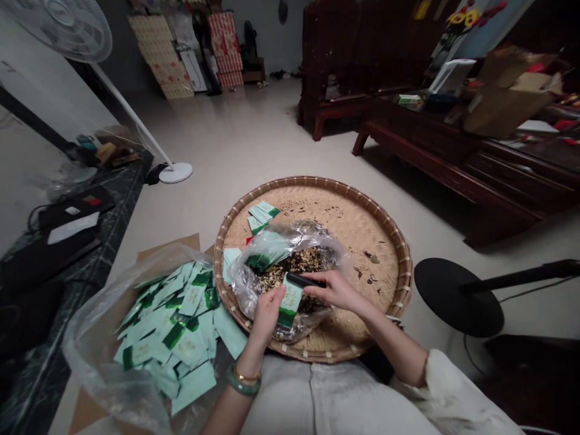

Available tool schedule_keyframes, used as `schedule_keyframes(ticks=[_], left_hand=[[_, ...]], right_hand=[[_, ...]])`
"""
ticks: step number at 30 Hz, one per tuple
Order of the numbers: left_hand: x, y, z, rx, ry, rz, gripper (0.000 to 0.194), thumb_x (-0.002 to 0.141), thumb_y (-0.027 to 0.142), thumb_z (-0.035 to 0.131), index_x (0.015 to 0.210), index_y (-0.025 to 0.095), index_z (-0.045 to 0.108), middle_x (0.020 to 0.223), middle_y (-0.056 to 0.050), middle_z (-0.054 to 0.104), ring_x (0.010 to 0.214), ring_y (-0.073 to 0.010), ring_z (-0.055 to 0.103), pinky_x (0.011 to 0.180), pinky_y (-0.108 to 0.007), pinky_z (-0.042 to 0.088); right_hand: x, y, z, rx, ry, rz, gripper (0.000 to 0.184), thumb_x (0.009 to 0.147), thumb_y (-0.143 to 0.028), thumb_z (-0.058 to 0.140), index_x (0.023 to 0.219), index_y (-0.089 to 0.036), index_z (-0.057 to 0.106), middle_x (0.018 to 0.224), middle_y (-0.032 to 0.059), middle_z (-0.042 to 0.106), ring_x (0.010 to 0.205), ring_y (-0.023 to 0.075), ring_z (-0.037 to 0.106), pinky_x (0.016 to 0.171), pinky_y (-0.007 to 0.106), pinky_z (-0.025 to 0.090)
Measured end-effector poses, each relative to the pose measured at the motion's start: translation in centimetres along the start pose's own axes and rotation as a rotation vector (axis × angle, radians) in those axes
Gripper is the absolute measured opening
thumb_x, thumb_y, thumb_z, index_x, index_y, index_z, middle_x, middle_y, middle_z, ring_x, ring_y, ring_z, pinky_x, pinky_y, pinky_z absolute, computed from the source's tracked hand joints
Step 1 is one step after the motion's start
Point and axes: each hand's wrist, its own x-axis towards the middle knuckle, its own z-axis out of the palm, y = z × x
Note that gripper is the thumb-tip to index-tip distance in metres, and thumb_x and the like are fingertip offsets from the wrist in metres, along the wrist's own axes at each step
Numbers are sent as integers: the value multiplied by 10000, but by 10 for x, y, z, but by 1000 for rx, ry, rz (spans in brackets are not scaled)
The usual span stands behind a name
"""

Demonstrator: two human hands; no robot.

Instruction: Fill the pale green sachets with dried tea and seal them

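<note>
My left hand (267, 311) is closed around a small pale green packet (290, 301), held upright over a clear plastic bag (254, 275) of loose dried leaves (299, 263). My right hand (333, 290) grips a short black scoop (304, 280) at the packet's open top. The bag lies in a round woven bamboo tray (385, 241) on my lap. A few green packets (261, 215) lie at the tray's far left.
A large clear bag with several green packets (174, 329) sits left of the tray on cardboard. A dark counter (67, 241) runs along the left, a white fan base (176, 173) behind it. A black round stand base (457, 296) and dark wooden furniture (453, 157) are on the right.
</note>
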Motion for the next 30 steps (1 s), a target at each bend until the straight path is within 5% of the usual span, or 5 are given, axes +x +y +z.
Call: schedule_keyframes(ticks=[7, 10, 14, 25, 30], left_hand=[[2, 1, -8, -15, 3, -8, 446, 705, 562, 626, 682, 118, 675, 614, -20, 646, 581, -150, 549, 570, -240, 413], [3, 0, -9, 16, -33, -13, 449, 705, 563, 624, 665, 118, 672, 612, -19, 642, 577, -149, 543, 563, -240, 407], [3, -1, -5, 117, -100, 1, 471, 719, 571, 598, 638, 112, 664, 572, -13, 610, 542, -137, 504, 530, -234, 377], [2, 0, -8, 135, -104, 3, 470, 741, 565, 567, 701, 111, 679, 623, -30, 628, 597, -160, 532, 568, -251, 410], [2, 1, -8, 104, -88, -5, 479, 734, 575, 573, 664, 108, 655, 603, -26, 613, 566, -147, 513, 549, -245, 396]], right_hand=[[0, 8, -13, 236, -47, 215, 560, 755, -491, 617, 1175, -120, 606, 738, 41, 685, 453, 97, 505, 405, 200, 354], [-1, 5, -15, 153, -42, 126, 565, 704, -450, 686, 1164, -128, 621, 961, 85, 704, 690, 169, 623, 591, 261, 480], [1, -2, -5, 82, -52, 33, 497, 694, -397, 704, 1122, -147, 660, 1064, 75, 695, 914, 241, 628, 818, 343, 478], [7, 9, 2, 204, -72, 196, 523, 735, -460, 639, 1136, -124, 642, 662, 18, 663, 433, 86, 463, 409, 195, 341], [7, 12, -1, 176, -12, 83, 519, 687, -446, 694, 1104, -139, 665, 963, 73, 706, 762, 189, 617, 649, 272, 475]])
